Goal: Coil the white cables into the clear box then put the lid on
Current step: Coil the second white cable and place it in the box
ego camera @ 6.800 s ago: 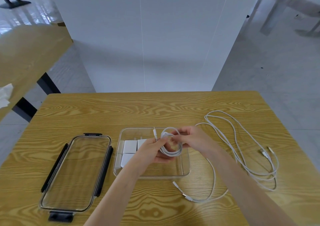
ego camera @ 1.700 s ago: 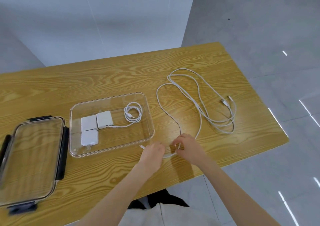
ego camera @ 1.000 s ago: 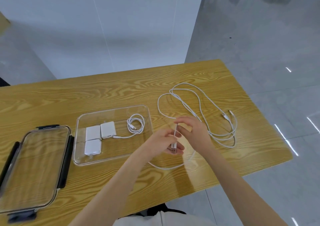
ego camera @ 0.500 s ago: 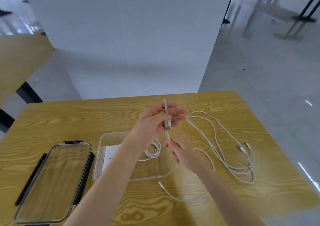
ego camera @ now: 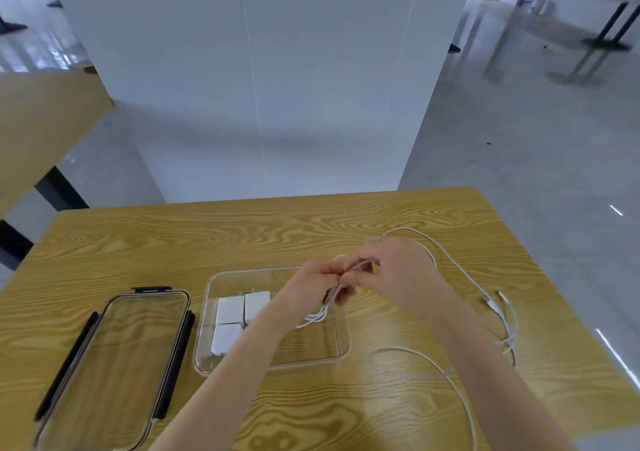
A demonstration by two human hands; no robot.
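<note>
The clear box point(ego camera: 341, 355) sits mid-table holding three white chargers point(ego camera: 239, 315) and a coiled white cable point(ego camera: 317, 317). Above its right end my left hand point(ego camera: 311, 289) and my right hand point(ego camera: 394, 272) meet. Both pinch a white cable point(ego camera: 415, 359), which forms a small loop between the fingers and trails down onto the table at the front right. More loose white cable point(ego camera: 498, 312) lies in long loops at the right. The clear lid point(ego camera: 114, 364) with black clips lies flat left of the box.
The wooden table point(ego camera: 173, 243) ends close behind the box, with a white partition point(ego camera: 259, 87) beyond it. A second wooden table point(ego camera: 41, 121) stands at the far left. Grey floor lies to the right.
Both hands have come together lower, over the box's right end; before, my left hand held the cable's plug up high and my right hand was below it. The view has tilted up.
</note>
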